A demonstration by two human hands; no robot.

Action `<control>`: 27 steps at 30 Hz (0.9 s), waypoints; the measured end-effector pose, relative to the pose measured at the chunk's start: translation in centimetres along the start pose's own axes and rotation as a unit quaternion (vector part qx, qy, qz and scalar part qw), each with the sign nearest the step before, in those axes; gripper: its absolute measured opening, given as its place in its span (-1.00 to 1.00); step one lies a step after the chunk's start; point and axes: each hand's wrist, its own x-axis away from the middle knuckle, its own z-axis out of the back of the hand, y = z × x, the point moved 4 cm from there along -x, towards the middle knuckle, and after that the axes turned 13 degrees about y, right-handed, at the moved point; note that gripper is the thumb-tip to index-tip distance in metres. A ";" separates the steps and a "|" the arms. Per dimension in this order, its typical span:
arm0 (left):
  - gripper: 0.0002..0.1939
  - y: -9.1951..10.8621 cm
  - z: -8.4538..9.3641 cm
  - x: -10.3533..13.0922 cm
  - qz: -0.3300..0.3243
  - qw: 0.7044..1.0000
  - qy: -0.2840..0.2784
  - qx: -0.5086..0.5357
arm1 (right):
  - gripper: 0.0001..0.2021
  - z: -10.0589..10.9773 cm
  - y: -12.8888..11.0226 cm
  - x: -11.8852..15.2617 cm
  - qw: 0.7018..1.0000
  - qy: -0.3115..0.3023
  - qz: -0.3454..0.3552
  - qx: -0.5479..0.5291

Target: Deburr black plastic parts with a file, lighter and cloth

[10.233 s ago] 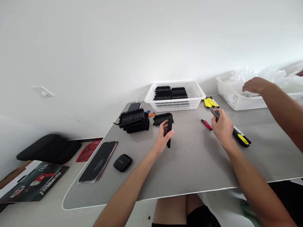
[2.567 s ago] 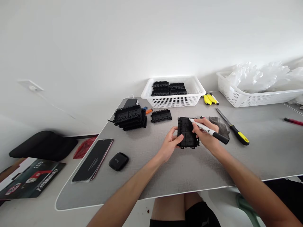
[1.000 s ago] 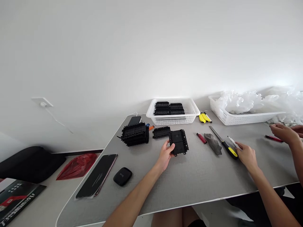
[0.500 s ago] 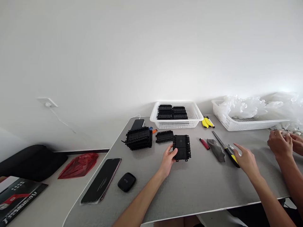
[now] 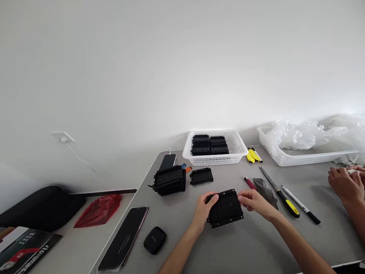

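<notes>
A black plastic panel (image 5: 226,209) with toothed edges is held tilted above the table in front of me. My left hand (image 5: 203,211) grips its left side, with the thumb over the upper left corner. At the upper right corner, my right hand (image 5: 253,201) has its thumb and fingers closed on the edge. Farther back lies a similar single panel (image 5: 201,176), with a stack of such panels (image 5: 169,180) to its left. More black panels (image 5: 210,145) sit in the white basket (image 5: 215,159) by the wall.
To the right lie a red lighter (image 5: 250,183), a grey scrap (image 5: 265,192), a file with a yellow-black handle (image 5: 288,203) and a marker (image 5: 300,204). A phone (image 5: 124,239) and black case (image 5: 154,240) are at left. Another person's hands (image 5: 346,184) work near a bag-filled basket (image 5: 308,158).
My right hand has come left from beside the file to the panel's right edge. The panel has been turned and brought nearer in my left hand. The view has tilted up slightly.
</notes>
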 end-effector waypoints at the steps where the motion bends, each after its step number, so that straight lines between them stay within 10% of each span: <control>1: -0.58 0.2 0.3 -0.1 0.007 1.000 0.018 0.004 | -0.59 -0.1 -0.2 0.1 1.000 -0.011 -0.013 -0.012; 12: -0.57 8.5 1.5 -4.6 -0.057 0.993 0.102 -0.019 | -0.61 0.4 -5.3 -5.2 0.995 0.063 0.055 -0.049; 21: -0.58 18.3 -1.6 -21.4 -0.112 0.992 0.038 -0.039 | -0.73 7.4 -11.3 -22.9 0.954 0.294 0.053 0.014; 27: -0.54 16.9 -4.2 -31.0 -0.022 0.988 0.053 -0.141 | -0.74 7.7 -9.8 -30.7 0.953 0.294 0.007 0.079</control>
